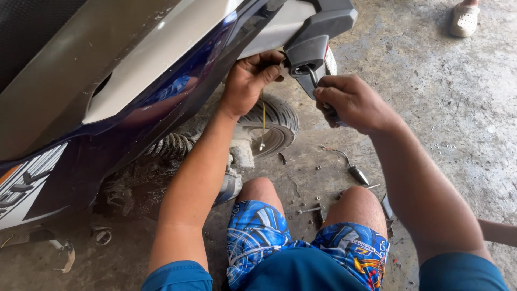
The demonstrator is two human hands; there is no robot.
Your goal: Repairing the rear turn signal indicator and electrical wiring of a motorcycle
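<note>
A single head-worn camera looks steeply down and slightly forward from above a crouching person, close enough that both forearms run up from the bottom edge and the knees fill the lower middle. The view faces the rear of a motorcycle (134,91), whose side panel crowds the upper left at very short range, with the rear tyre (277,124) just beyond the knees. The left hand (249,81) and right hand (353,102) sit near the frame's centre. Concrete floor (452,108) stretches away to the upper right, where a bystander's sandal (464,19) marks the far edge.
</note>
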